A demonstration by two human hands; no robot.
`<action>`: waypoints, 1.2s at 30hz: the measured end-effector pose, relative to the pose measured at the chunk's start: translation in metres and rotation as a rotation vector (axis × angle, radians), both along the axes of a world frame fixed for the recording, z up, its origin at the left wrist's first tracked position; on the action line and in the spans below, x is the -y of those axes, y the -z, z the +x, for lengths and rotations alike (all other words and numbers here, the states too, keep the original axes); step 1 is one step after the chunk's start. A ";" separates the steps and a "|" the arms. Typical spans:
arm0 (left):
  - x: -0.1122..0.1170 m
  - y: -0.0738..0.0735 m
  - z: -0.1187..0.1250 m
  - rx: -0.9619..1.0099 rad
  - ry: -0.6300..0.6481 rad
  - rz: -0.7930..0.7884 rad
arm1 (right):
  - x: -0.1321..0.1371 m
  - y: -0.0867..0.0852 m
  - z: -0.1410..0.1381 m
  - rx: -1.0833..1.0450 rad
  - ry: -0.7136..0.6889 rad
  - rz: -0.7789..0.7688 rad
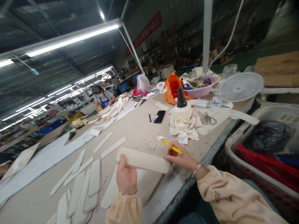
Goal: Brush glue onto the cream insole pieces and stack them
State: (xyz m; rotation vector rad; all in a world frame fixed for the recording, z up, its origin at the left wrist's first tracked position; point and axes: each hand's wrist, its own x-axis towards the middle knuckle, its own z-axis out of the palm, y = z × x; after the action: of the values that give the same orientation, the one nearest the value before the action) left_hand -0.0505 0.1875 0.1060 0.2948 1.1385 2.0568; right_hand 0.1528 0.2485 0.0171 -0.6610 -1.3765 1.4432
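Head view, single frame.

**Pose.** We note the left hand (126,178) rising from the lower edge of the frame in a peach sleeve, thumb uppermost. The right hand (181,159) enters from the right with a bracelet at the wrist, bent inward toward the left hand.

**Containers.**
- A pink basin (202,91) at the far end of the worktable (140,130) holds mixed small items that we cannot identify.
- A white slatted basket (243,132) beside the table's right edge holds a black bag (268,135) and red material (255,158).
- A glue bottle (182,113) with a black cone nozzle stands upright on crumpled white rags (187,132).

**Fingers.**
- The left fingers are closed around the left end of a long cream padded strip (143,161), thumb on its upper edge.
- The strip sits roughly level between the two hands, above the table's near edge.
- The right fingers are pinched on a yellow-handled brush (173,149), its whitish bristle end pointing left, just beyond the strip.
- The right hand's lower fingers appear to touch the strip's right end.

**Surroundings.** Cream cut pieces (81,193) are stacked at the left. Scissors (208,119) and a black phone (159,116) lie near the bottle. A white fan (240,86) stands at the far right.
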 end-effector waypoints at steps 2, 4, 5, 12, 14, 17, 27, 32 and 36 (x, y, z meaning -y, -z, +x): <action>0.004 0.002 -0.012 0.053 -0.013 0.004 | -0.001 0.001 -0.001 -0.064 -0.039 -0.040; 0.008 0.007 -0.020 0.084 -0.002 0.022 | 0.000 0.002 -0.004 -0.117 -0.082 -0.076; 0.010 0.009 -0.023 0.090 0.001 0.031 | 0.001 0.002 -0.006 -0.138 -0.096 -0.095; 0.014 0.023 -0.024 0.041 -0.045 0.022 | 0.008 -0.004 -0.019 -0.135 -0.014 -0.136; 0.016 0.022 -0.021 0.034 -0.040 -0.012 | 0.007 -0.006 -0.018 -0.138 0.014 -0.137; 0.023 0.021 -0.017 0.007 0.000 -0.043 | 0.004 -0.007 -0.013 -0.110 0.072 -0.112; 0.072 0.048 -0.023 -0.105 0.152 -0.220 | -0.003 -0.001 -0.007 -0.109 0.136 -0.058; 0.088 0.064 -0.031 -0.136 0.195 -0.294 | -0.003 -0.001 -0.005 -0.022 0.143 0.002; 0.092 0.070 -0.032 -0.175 0.231 -0.342 | -0.003 -0.003 -0.002 0.066 0.168 0.058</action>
State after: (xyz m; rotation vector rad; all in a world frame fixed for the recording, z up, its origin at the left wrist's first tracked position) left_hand -0.0823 0.0950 0.0358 0.4205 1.4644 1.6282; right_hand 0.1510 0.2516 0.0200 -0.7744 -1.3739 1.2540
